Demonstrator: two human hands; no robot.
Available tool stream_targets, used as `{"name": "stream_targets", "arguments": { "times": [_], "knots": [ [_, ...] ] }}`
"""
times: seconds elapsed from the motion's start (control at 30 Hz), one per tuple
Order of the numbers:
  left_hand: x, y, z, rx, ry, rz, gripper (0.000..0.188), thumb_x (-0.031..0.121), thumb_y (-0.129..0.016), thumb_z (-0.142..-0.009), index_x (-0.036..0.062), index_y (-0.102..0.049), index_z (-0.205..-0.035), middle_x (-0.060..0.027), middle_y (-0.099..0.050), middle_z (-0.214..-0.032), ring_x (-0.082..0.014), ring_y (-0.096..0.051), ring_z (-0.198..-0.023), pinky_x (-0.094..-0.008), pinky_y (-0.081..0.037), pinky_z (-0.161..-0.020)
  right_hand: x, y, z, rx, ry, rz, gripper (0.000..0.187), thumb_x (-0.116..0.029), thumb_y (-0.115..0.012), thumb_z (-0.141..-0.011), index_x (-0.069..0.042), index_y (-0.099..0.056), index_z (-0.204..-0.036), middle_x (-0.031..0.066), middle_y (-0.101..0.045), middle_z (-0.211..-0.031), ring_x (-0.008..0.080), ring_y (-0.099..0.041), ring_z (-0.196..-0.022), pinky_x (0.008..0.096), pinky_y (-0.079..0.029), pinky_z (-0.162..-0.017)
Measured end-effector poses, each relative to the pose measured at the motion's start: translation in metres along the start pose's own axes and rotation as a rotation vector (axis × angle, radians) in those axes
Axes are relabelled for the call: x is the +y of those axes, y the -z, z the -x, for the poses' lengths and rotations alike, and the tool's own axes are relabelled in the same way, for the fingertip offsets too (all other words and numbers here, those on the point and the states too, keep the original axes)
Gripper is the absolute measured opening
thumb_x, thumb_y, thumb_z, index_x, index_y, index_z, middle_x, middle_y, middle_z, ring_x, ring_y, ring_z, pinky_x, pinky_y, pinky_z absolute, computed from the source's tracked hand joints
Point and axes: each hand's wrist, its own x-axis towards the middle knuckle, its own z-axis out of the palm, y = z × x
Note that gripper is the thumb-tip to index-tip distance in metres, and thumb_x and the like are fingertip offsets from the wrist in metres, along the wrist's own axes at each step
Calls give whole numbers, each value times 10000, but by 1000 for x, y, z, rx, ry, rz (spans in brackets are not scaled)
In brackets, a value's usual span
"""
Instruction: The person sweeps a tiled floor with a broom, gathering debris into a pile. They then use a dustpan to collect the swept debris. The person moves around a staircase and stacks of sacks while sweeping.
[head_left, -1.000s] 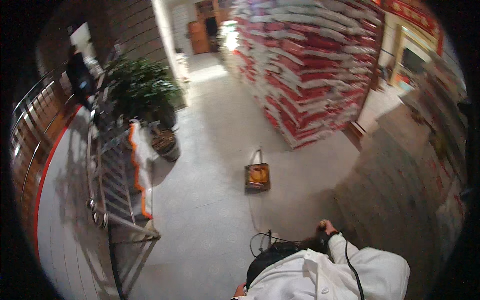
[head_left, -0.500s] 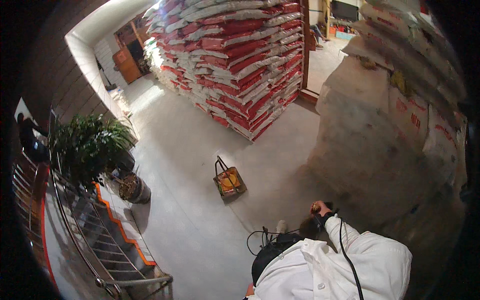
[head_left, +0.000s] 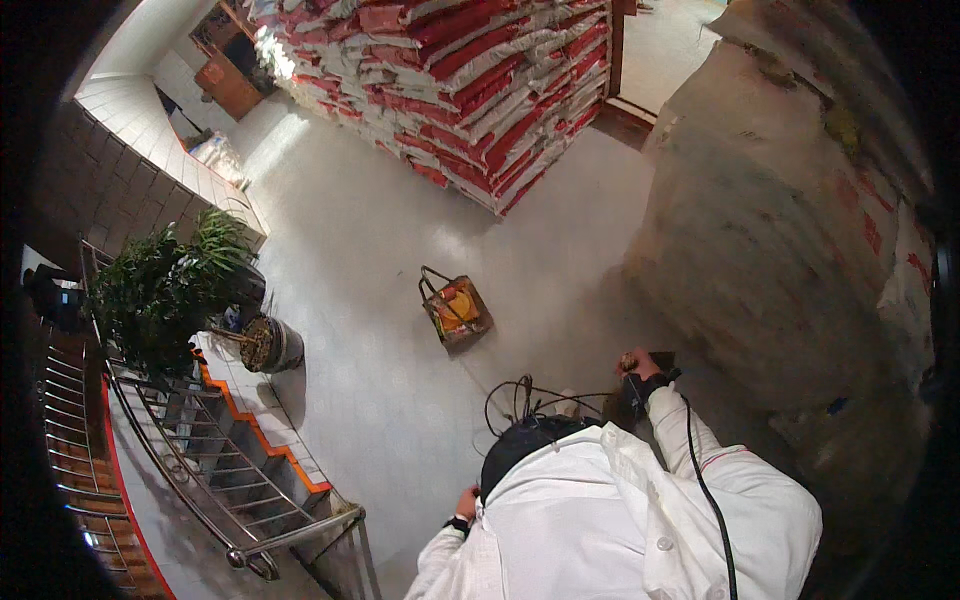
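Note:
My right hand (head_left: pixel 637 366) is held out low in front of my right side, its fingers closed round a small brownish, rounded thing (head_left: pixel 627 361) whose kind I cannot make out. A dark flat shape shows just beyond that hand, and a black band with a cable circles the wrist. Beside the black bag or cloth (head_left: pixel 520 452) at my waist hangs my left hand (head_left: pixel 468 502); its fingers are too small and partly hidden to read. Ahead on the floor stands an open carrying box (head_left: pixel 457 312) with a dark hoop handle and yellow-orange contents.
Red and white sacks (head_left: pixel 470 110) are stacked high ahead. Large pale sacks (head_left: pixel 760 240) rise close on my right. At left are a potted plant (head_left: pixel 165 290), a pot (head_left: pixel 272 345), a metal railing (head_left: pixel 180 480) and orange-edged stairs (head_left: pixel 265 440). Black cables (head_left: pixel 545 395) loop at my waist.
My view has tilted downward and shifted. My left hand has come into sight beside my waist. My right hand stays closed in front of me, and the carrying box still stands on the floor.

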Motion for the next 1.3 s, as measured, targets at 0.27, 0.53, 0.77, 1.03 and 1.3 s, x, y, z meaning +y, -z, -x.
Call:
{"name": "stream_targets", "arguments": {
  "times": [0.27,0.53,0.77,1.03,1.3],
  "knots": [
    [62,41,-80,-39,64,80,236,175,-640,-704,22,-529,-845,-50,-575,-747,-122,-503,-712,-259,-412,-665,-94,21,29,65,71,-238,548,-48,-727,-583,-72,-493,-1078,55,-543,-943,184,-536,-876,316,-453,-760],
    [134,82,-186,-260,-13,-144,300,188,-681,-670,25,-516,-860,-89,-576,-757,-174,-534,-706,-289,-427,-662,-138,29,19,140,71,-48,554,36,-724,-558,-82,-508,-1055,52,-530,-956,156,-516,-895,308,-441,-787],
    [166,111,-313,-353,-220,-236,290,234,-624,-713,25,-543,-896,-133,-608,-832,-217,-564,-755,-327,-436,-709,-198,23,-37,222,106,26,315,-76,-634,-729,-73,-522,-1022,40,-542,-917,164,-531,-852,303,-438,-785],
    [196,149,-374,-476,-116,-240,466,328,-657,-665,7,-545,-984,-152,-612,-901,-246,-576,-856,-324,-426,-755,-274,-7,-122,101,82,-43,443,11,-697,-632,-28,-499,-1027,53,-546,-903,190,-535,-850,310,-406,-828],
    [213,153,-396,-551,-173,-225,478,357,-665,-674,8,-561,-983,-139,-613,-896,-211,-566,-832,-330,-432,-742,-318,-15,-160,-36,-143,-631,214,-110,-521,-819,-43,-508,-1022,63,-551,-888,152,-548,-799,282,-440,-759]
  ]
}}
